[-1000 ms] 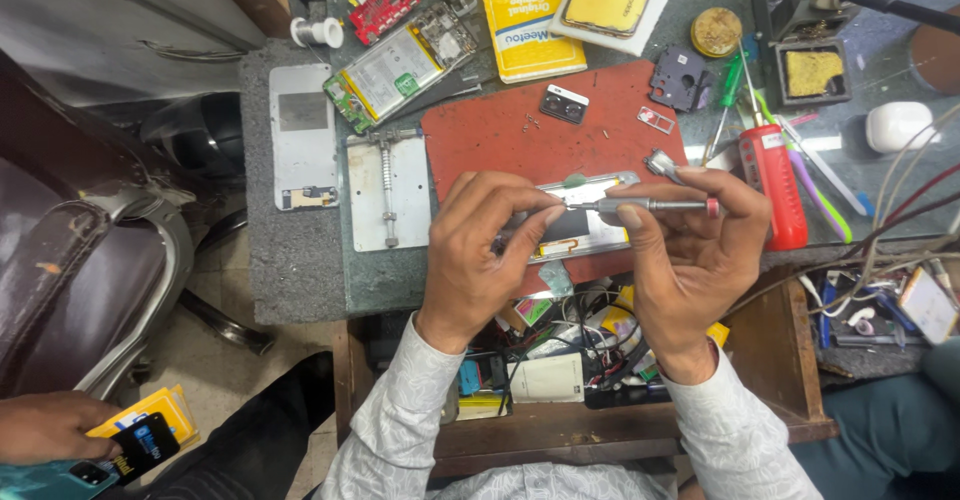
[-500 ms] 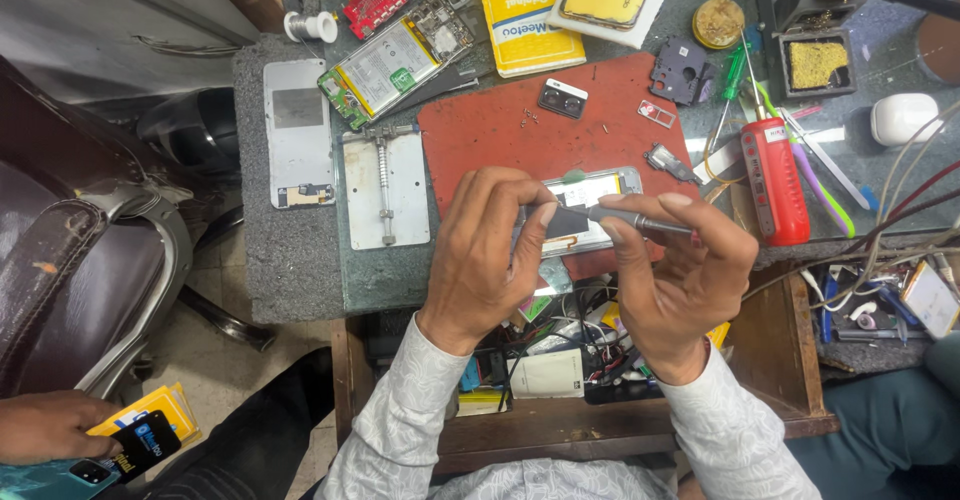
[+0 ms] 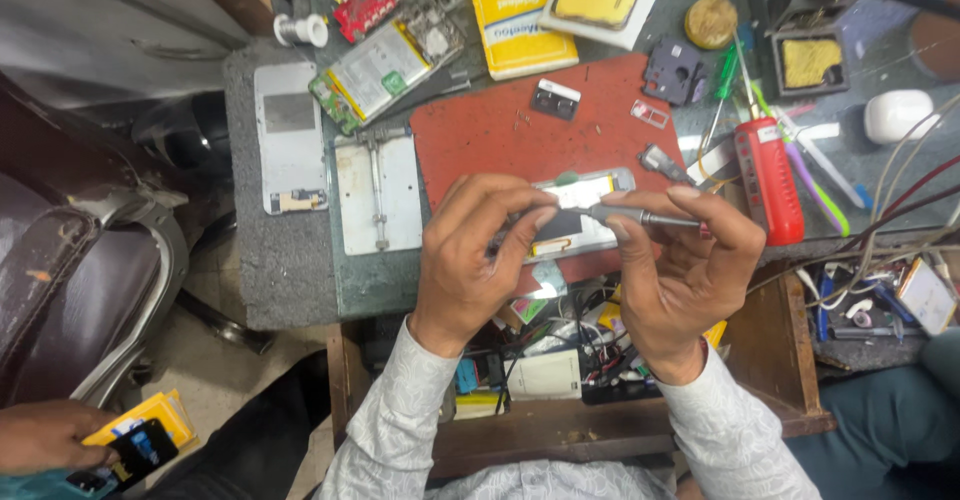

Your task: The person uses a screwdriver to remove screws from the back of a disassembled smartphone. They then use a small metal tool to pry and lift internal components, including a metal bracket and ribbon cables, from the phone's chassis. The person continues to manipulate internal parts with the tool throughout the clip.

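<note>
An opened phone [image 3: 580, 200] with its back off lies on a red mat [image 3: 500, 135] at the bench's front edge. My left hand [image 3: 470, 260] grips the phone's left end, fingers curled over it. In my right hand [image 3: 680, 270] a thin metal screwdriver [image 3: 645, 219] is pinched between thumb and fingers, its tip pointing left onto the phone's middle. Both hands meet over the phone, and their fingers hide part of it.
Around the mat lie a metal phone holder [image 3: 378, 190], a silver back cover [image 3: 290, 138], a phone board with battery [image 3: 375, 70], a yellow box [image 3: 520, 10], a red tube [image 3: 770, 180] and small parts. An open drawer [image 3: 560, 360] holds clutter. Another person's hand [image 3: 45, 435] holds a phone at lower left.
My hands and the phone have drawn slightly toward me. The screwdriver has swung lower and its tip now rests on the phone's middle.
</note>
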`<move>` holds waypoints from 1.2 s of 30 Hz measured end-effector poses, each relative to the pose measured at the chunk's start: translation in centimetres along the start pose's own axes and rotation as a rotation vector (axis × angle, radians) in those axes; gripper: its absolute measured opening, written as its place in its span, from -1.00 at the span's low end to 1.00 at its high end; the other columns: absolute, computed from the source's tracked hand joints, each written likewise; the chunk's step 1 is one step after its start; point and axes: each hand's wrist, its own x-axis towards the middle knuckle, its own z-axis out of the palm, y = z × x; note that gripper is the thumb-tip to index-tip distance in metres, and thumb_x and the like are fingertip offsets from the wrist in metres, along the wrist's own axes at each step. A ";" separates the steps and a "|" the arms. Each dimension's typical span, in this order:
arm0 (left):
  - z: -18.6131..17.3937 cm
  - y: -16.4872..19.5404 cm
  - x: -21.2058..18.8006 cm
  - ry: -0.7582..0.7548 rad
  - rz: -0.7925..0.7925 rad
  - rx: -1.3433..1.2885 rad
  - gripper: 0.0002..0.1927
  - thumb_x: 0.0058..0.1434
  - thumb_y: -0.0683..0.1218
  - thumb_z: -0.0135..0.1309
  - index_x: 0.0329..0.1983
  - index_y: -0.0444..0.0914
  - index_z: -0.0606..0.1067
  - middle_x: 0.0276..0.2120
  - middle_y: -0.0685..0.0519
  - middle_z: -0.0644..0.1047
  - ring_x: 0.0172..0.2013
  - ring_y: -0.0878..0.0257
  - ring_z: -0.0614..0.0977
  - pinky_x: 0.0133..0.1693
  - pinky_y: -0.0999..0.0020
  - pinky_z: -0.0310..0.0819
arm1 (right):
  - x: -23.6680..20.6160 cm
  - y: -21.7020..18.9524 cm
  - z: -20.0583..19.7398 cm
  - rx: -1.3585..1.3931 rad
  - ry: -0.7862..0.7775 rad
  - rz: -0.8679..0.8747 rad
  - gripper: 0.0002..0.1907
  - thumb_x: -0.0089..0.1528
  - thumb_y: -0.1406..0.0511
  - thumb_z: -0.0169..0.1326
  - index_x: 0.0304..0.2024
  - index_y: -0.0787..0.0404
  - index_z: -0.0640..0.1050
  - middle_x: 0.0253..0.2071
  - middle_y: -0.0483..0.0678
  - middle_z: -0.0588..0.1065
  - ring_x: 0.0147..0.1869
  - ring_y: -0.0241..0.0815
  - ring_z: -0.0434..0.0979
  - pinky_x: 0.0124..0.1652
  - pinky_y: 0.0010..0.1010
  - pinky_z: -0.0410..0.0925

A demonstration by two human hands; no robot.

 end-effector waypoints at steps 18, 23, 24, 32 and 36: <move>0.3 -0.8 -0.2 -0.036 0.026 0.020 -0.88 0.49 -0.15 -0.02 -0.07 -0.33 0.41 -0.13 -0.05 0.46 -0.11 0.06 0.55 -0.05 0.20 0.45 | 0.5 -0.3 -0.2 0.152 0.000 0.187 -0.60 0.47 0.52 0.11 0.20 0.28 0.19 -0.08 0.18 0.58 -0.01 -0.15 0.69 -0.03 -0.48 0.58; 0.1 -1.2 -0.5 -0.058 0.008 0.006 -0.79 0.61 -0.11 -0.25 -0.13 -0.31 0.32 -0.17 -0.06 0.39 -0.13 0.07 0.48 0.00 0.19 0.38 | 1.0 -0.3 -0.3 0.208 0.018 0.252 -0.61 0.48 0.49 0.13 0.20 0.29 0.22 -0.10 0.17 0.58 -0.03 -0.16 0.66 0.01 -0.46 0.55; 0.1 -1.3 -0.6 -0.049 0.001 0.007 -0.76 0.61 -0.09 -0.27 -0.14 -0.31 0.33 -0.18 -0.05 0.38 -0.14 0.07 0.47 -0.01 0.19 0.37 | 1.0 -0.3 -0.4 0.220 0.020 0.274 -0.61 0.47 0.48 0.13 0.20 0.29 0.22 -0.11 0.16 0.58 -0.05 -0.17 0.66 0.00 -0.46 0.55; 0.3 -1.0 -0.5 0.020 -0.020 -0.016 -0.88 0.38 -0.15 0.16 -0.13 -0.31 0.51 -0.18 0.01 0.49 -0.26 0.23 0.56 -0.25 0.34 0.47 | 1.4 0.4 -0.4 0.411 0.049 0.377 -0.63 0.46 0.47 0.11 0.21 0.23 0.25 -0.10 0.16 0.57 0.01 -0.13 0.65 -0.02 -0.35 0.60; 0.1 -0.7 -0.5 0.051 -0.034 -0.077 -0.88 0.26 -0.22 0.28 -0.16 -0.28 0.60 -0.22 0.05 0.57 -0.24 0.28 0.64 -0.25 0.40 0.54 | 1.5 0.5 -0.6 0.445 0.043 0.378 -0.64 0.45 0.47 0.11 0.19 0.22 0.25 -0.10 0.15 0.56 0.03 -0.12 0.64 -0.02 -0.33 0.61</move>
